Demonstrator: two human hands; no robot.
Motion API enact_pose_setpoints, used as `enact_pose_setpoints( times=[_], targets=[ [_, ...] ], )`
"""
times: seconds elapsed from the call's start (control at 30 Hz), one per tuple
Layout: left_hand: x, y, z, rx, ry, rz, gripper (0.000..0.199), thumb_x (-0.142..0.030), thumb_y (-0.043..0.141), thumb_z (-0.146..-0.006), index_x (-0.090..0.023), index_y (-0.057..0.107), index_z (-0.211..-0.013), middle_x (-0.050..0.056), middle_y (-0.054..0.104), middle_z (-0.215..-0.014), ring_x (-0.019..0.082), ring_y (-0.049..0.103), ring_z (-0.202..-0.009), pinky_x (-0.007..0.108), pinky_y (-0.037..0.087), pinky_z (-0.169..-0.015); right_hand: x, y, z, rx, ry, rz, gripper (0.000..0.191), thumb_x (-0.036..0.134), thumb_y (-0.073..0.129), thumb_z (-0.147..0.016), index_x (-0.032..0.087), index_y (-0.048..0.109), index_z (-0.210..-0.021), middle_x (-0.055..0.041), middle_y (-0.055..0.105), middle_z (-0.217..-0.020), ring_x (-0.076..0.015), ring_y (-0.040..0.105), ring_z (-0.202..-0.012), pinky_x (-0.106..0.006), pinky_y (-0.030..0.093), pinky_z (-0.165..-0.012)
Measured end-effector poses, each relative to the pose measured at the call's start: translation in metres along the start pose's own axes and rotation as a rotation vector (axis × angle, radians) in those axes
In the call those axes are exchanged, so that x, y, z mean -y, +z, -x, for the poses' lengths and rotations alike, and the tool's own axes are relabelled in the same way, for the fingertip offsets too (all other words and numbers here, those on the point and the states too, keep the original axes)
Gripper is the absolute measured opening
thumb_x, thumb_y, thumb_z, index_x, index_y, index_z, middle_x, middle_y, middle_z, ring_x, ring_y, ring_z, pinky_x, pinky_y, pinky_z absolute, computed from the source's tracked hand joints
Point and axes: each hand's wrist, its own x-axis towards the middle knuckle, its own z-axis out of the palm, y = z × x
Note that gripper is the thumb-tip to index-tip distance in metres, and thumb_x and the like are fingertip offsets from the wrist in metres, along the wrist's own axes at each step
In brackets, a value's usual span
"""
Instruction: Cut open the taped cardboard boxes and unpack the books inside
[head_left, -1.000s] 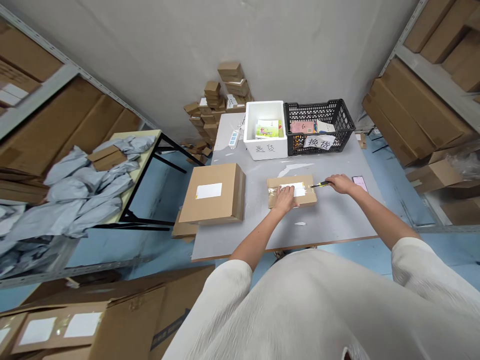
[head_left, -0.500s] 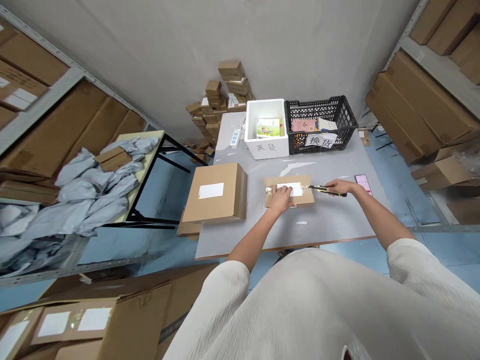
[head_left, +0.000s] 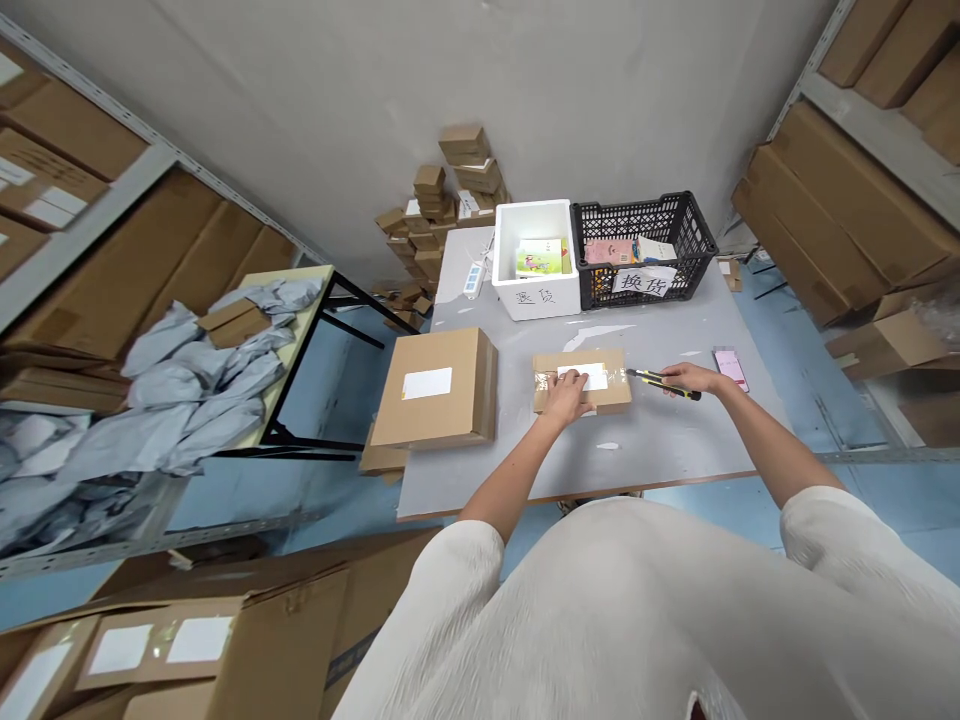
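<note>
Taped box (head_left: pixel 611 394) (flat), yellow-black knife (head_left: pixel 655 380)

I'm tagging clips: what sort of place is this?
Probably a parcel storeroom: cartons stand on metal shelves, grey bags lie heaped on a side table, and a taped box sits under the left hand.

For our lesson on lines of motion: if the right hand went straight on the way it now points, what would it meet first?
Probably the right end of the small cardboard box, led by the knife in the right hand; whether the tip touches it is unclear.
</note>
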Motion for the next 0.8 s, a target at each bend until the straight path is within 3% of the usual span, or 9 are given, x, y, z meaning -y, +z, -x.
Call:
enact_pose_setpoints(
  times=[0.07,0.2,0.27,0.4,0.5,0.7,0.8],
  targets=[
    [0.000,-0.002,-0.002,-0.020,-0.017,0.031,0.080,-0.054,0.083,-0.094,-0.028,0.049,-0.161,0.017,0.053,-0.161,0.038,0.055,-0.146,0.054,0.029,-0.129,0.000,0.001,0.004,-0.057,-0.017,-0.038,0.047,0.062,0.077,-0.088,0.020,0.075,-0.109,-0.0096,0.081,-0.103,-0.0190,0.071,-0.084,-0.025,0.051,-0.067],
    [-0.007,-0.010,-0.013,-0.076,-0.054,0.050,0.049,-0.043,0.054,-0.110,-0.027,0.053,-0.156,0.017,0.052,-0.163,0.036,0.053,-0.148,0.055,0.033,-0.127,0.008,0.009,0.006,-0.115,-0.064,-0.014,0.048,0.061,0.074,-0.094,0.021,0.073,-0.120,-0.0107,0.082,-0.111,-0.0188,0.071,-0.085,-0.024,0.051,-0.065],
    [-0.011,-0.012,-0.022,-0.095,-0.068,0.052,0.043,-0.034,0.044,-0.113,-0.025,0.056,-0.153,0.017,0.052,-0.165,0.035,0.053,-0.149,0.054,0.036,-0.126,0.013,0.013,0.007,-0.150,-0.101,0.046,0.048,0.060,0.068,-0.098,0.020,0.075,-0.124,-0.0100,0.082,-0.108,-0.0204,0.071,-0.087,-0.026,0.053,-0.069],
    [-0.017,-0.008,-0.041,-0.087,-0.052,0.040,0.058,-0.023,0.053,-0.105,-0.025,0.045,-0.163,0.020,0.042,-0.175,0.036,0.039,-0.163,0.059,0.029,-0.131,0.019,0.019,0.014,-0.227,-0.152,0.258,0.045,0.050,0.055,-0.107,0.021,0.079,-0.133,-0.0092,0.081,-0.111,-0.0252,0.072,-0.097,-0.033,0.055,-0.087],
    [-0.017,0.000,-0.048,-0.052,-0.026,0.023,0.078,-0.021,0.061,-0.098,-0.025,0.034,-0.171,0.023,0.035,-0.180,0.038,0.028,-0.169,0.068,0.021,-0.133,0.018,0.025,0.018,-0.287,-0.148,0.477,0.044,0.040,0.059,-0.106,0.027,0.077,-0.145,-0.0097,0.080,-0.121,-0.0282,0.072,-0.107,-0.035,0.054,-0.095],
    [-0.020,0.007,-0.047,-0.082,-0.075,0.032,0.071,-0.019,0.045,-0.104,-0.027,0.033,-0.174,0.017,0.037,-0.181,0.032,0.029,-0.169,0.064,0.023,-0.135,0.010,0.039,0.016,-0.375,-0.151,0.660,0.050,0.035,0.059,-0.108,0.032,0.068,-0.157,-0.0120,0.073,-0.129,-0.0300,0.071,-0.115,-0.035,0.052,-0.097],
    [-0.023,0.008,-0.044,-0.117,-0.088,0.049,0.077,-0.018,0.045,-0.102,-0.025,0.030,-0.177,0.017,0.040,-0.180,0.032,0.029,-0.170,0.062,0.026,-0.135,0.008,0.045,0.010,-0.403,-0.180,0.698,0.051,0.035,0.058,-0.108,0.030,0.067,-0.158,-0.0132,0.072,-0.131,-0.0309,0.069,-0.116,-0.037,0.051,-0.098]
  ],
)
